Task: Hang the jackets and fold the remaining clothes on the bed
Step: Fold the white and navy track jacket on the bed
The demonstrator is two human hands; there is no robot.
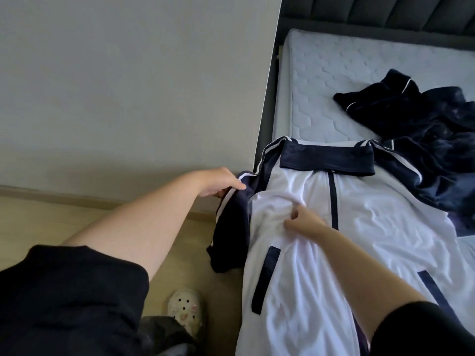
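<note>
Both our hands grip the jacket
Left hand clasps the navy sleeve; right hand pinches the white front.

A plain pale grey wall fills the view from nine to twelve o'clock and meets a light wooden floor at a skirting board. At one o'clock, a dark padded headboard backs a quilted white mattress.

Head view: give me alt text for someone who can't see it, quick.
A person's left hand grips the navy sleeve of a white jacket spread zipper-up on a mattress, while the right hand pinches its white front. A heap of navy clothes lies beyond it, to the right.
</note>
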